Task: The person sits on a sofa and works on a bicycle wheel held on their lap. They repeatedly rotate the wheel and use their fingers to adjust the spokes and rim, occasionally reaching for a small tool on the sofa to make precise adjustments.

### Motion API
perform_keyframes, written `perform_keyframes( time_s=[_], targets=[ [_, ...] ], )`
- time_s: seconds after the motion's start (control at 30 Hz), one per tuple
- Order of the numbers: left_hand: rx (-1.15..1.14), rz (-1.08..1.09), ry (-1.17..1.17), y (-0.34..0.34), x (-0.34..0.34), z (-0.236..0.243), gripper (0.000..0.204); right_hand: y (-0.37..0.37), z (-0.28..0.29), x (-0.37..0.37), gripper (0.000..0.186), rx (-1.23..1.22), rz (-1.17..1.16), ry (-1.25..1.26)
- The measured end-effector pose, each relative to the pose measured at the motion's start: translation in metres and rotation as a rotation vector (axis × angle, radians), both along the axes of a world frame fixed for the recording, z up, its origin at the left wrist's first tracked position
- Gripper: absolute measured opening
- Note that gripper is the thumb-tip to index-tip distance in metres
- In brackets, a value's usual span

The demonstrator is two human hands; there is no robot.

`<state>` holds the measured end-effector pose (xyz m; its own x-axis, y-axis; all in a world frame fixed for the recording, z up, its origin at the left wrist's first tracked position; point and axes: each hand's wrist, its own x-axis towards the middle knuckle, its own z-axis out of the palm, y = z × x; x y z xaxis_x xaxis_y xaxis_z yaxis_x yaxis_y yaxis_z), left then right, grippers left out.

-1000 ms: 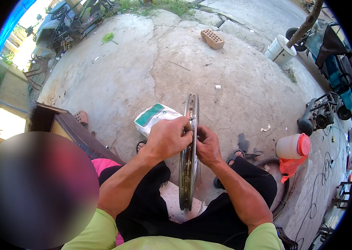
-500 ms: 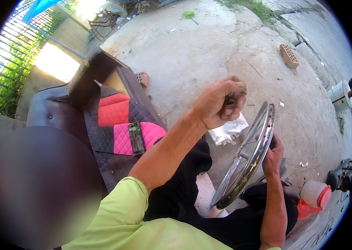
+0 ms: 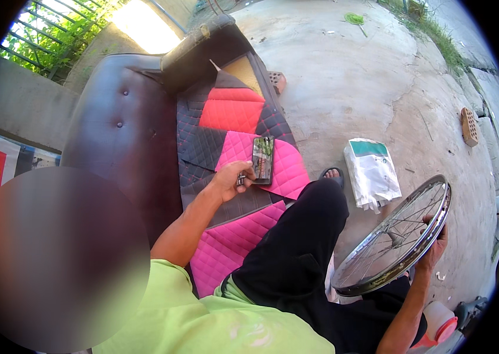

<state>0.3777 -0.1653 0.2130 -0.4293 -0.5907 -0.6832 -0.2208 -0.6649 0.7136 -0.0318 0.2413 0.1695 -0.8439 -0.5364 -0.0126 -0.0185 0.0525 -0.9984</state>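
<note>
My right hand (image 3: 434, 249) grips the rim of a spoked bicycle wheel (image 3: 396, 283) without a tyre. The wheel leans at a slant beside my legs, its hub and spokes facing up. My left hand (image 3: 231, 180) is over the sofa seat, its fingers closed on a small metal piece (image 3: 241, 179) too small to name. Just beside those fingertips lies a black phone (image 3: 263, 171) with a glossy screen. Under the phone is a quilted cover (image 3: 288, 171) in pink, red and black.
A worn dark leather sofa (image 3: 113, 135) stands on my left. On the concrete floor lie a white and green plastic bag (image 3: 373, 177) and two bricks, one hollow brick (image 3: 469, 127) at the far right. A red-lidded container (image 3: 441, 324) stands near my right forearm.
My view has swung left. My left hand has come from above the floor near the wheel down to the sofa beside the phone. The wheel, still in my right hand, lies flatter.
</note>
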Motion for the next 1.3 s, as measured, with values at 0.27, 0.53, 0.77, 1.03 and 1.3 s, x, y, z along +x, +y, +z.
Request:
perform_keyframes(
  time_s=[0.27, 0.53, 0.77, 1.03, 1.3],
  targets=[
    [-0.300, -0.074, -0.480, 0.018, 0.065, -0.071, 0.028, 0.001, 0.007, 0.019, 0.024, 0.023, -0.066, 0.042],
    [-0.223, 0.112, -0.218, 0.029, 0.087, -0.077, 0.041, -0.002, 0.006, 0.028, 0.024, 0.070, -0.047, 0.044],
    [-0.222, 0.257, -0.187, 0.023, 0.093, -0.060, 0.041, 0.002, 0.006, 0.027, 0.023, 0.082, -0.044, 0.043],
    [-0.487, 0.246, 0.100, 0.020, -0.024, 0.009, 0.020, 0.001, 0.011, 0.034, 0.017, -0.042, -0.130, -0.030],
    [-0.512, -0.677, 0.324, 0.144, -0.290, 0.082, 0.035, -0.009, 0.031, 0.036, 0.023, -0.043, -0.063, 0.067]
  ],
)
